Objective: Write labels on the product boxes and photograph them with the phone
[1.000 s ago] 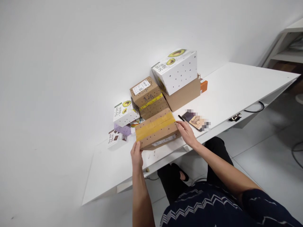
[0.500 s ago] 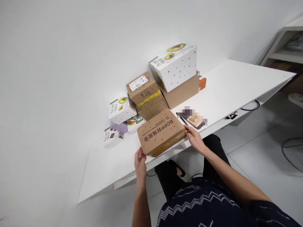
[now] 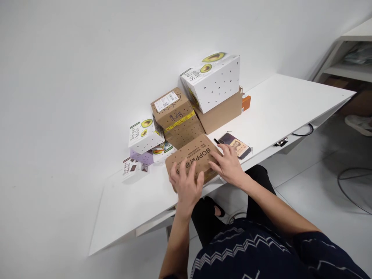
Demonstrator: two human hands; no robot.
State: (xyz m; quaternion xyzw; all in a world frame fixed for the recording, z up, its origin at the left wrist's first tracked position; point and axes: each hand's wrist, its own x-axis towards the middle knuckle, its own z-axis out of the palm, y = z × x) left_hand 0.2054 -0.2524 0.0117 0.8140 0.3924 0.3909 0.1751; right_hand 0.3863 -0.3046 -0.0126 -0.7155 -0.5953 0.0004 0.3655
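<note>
A brown cardboard box [image 3: 193,148] printed with BOPP and other characters lies flat at the near edge of the white table [image 3: 136,205]. Over its left part my left hand [image 3: 187,182] is spread, fingers apart and covering some of the print. My right hand [image 3: 228,164] is at the box's right end, its fingers also apart and bent a little. Whether the fingertips press on the lid or hover just above it, I cannot tell. Neither hand grips anything. Just beyond my right hand are a dark phone with a card [image 3: 236,145] and a black pen [image 3: 216,141].
Behind stand a taped brown box [image 3: 180,118] and a large white avocado box [image 3: 216,87] on another carton [image 3: 222,116]. Smaller white boxes [image 3: 145,135] are stacked at left. An orange box [image 3: 246,102] is behind the carton. A metal clip [image 3: 280,142] is on the table's front edge.
Both hands have left the ends of the brown box and come over its top, fingers spreading. The box stays in about the same place.
</note>
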